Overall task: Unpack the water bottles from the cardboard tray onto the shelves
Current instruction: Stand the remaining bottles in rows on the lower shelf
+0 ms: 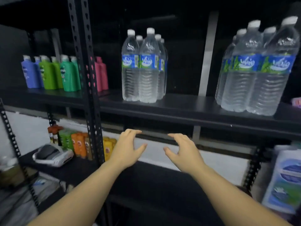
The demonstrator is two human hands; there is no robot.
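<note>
Two clusters of clear water bottles with blue-green labels and white caps stand on the black upper shelf point(187, 105): one group point(144, 66) near the middle, a nearer group point(259, 70) at the right. My left hand point(128, 147) and my right hand point(182, 149) hover side by side below that shelf's front edge, both empty with fingers spread and curled. They hang over the dark lower shelf point(151, 176). No cardboard tray is in view.
A black perforated upright point(91, 79) divides the racks. Coloured shampoo bottles point(52, 72) and pink bottles point(101, 74) stand at upper left. Orange and yellow bottles point(81, 144) and a white device point(53, 154) sit lower left. A large blue-labelled pack point(285, 180) is at the right.
</note>
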